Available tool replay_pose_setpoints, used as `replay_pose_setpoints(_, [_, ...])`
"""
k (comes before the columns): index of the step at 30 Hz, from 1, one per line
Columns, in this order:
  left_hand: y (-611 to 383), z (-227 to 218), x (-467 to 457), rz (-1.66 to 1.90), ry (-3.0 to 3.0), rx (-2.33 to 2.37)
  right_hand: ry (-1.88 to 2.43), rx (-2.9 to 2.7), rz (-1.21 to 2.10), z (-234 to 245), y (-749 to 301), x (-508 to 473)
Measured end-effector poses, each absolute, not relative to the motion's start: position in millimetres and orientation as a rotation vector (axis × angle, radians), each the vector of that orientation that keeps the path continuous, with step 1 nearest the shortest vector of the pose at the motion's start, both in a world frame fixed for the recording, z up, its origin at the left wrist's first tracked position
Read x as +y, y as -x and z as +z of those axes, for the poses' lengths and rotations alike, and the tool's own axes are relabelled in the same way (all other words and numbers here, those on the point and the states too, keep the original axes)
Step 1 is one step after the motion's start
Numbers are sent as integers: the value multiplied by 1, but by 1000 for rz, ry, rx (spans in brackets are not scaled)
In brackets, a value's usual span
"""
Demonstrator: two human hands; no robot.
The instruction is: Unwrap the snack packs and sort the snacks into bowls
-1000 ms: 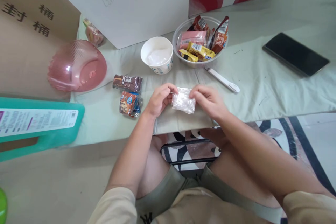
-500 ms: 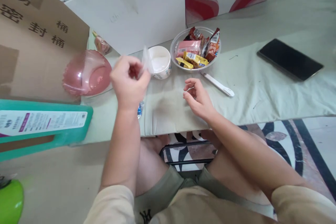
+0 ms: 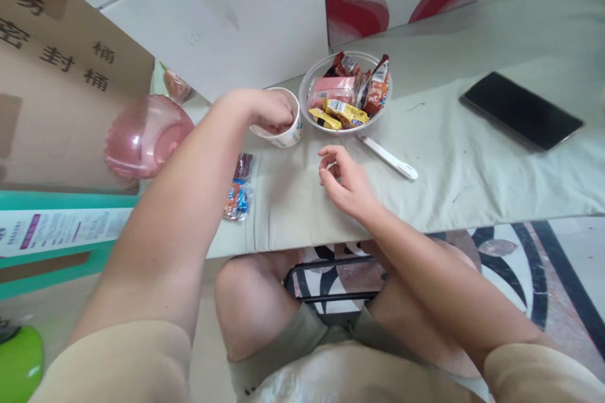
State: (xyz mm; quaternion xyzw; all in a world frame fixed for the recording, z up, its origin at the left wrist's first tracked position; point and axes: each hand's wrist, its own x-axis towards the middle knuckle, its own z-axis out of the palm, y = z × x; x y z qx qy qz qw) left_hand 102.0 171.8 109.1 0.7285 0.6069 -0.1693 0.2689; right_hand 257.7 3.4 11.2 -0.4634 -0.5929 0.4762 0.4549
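My left hand (image 3: pixel 275 112) reaches down into a white paper cup (image 3: pixel 293 134) with a printed pattern. Its fingers look bent and closed; the tips and whatever they hold are hidden inside the cup. Over the cloth, right of the cup, my right hand (image 3: pixel 344 181) hovers with fingers loosely curled and apart, holding nothing. Beyond it lies a white-handled cutter (image 3: pixel 388 158). Beside the cup, a clear round bowl (image 3: pixel 305 104) holds several packaged snacks, among them a yellow packet (image 3: pixel 347 112). Small wrapped packets (image 3: pixel 239 195) lie near my left forearm.
A pink ribbed bowl (image 3: pixel 142 138) sits partly behind my left arm, by a cardboard box (image 3: pixel 61 113). White boxes (image 3: pixel 246 25) and a red-and-white carton (image 3: pixel 401 6) stand behind. A phone (image 3: pixel 522 110) lies right. Crinkled clear plastic (image 3: pixel 302 384) shows at the bottom over my shirt.
My left hand has moved right and down into the cup. The clear plastic piece it held is no longer seen in it, and clear plastic now shows near my lap. My right hand stays nearly in place.
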Motion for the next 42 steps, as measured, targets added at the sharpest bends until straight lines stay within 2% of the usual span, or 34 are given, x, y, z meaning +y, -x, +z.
replay_pose_setpoints(3, [-110, 112, 172, -110, -1852, 1723, 1140, -1490, 1168, 11, -254, 5])
replay_pose_setpoints(8, [-92, 142, 133, 186, -1802, 1844, 1128, -1525, 1132, 12, -251, 5])
replay_pose_setpoints(11, [-55, 143, 97, 864, -1848, 1836, 1116, -1536, 1128, 12, -248, 4])
replay_pose_setpoints(13, [-27, 129, 75, 1028, -1794, 1986, 1112, -1543, 1128, 13, -244, 3])
replay_pose_setpoints(15, [-4, 109, 57, 933, -1731, 2178, 1099, -1556, 1136, 13, -238, 1])
replay_pose_setpoints(21, [15, 71, 32, 257, -1834, 2209, 1045, -1628, 1160, 12, -219, -5])
replay_pose_setpoints(24, [15, 64, 39, 161, -1785, 2233, 1035, -1677, 1143, 10, -215, -5])
replay_pose_setpoints(30, [33, 57, 58, 434, -1683, 2287, 1042, -1691, 1107, 8, -218, -2])
replay_pose_setpoints(33, [43, 73, 55, 828, -1474, 2224, 1042, -1700, 1093, 9, -221, -2])
replay_pose_setpoints(36, [36, 108, 32, 1280, -1211, 1853, 1042, -1698, 1088, 11, -225, -2])
replay_pose_setpoints(39, [12, 136, -4, 1270, -1081, 1449, 1056, -1659, 1116, 12, -229, -4])
replay_pose_setpoints(42, [-14, 123, -29, 1142, -906, 1284, 1038, -1551, 1210, 12, -231, -7])
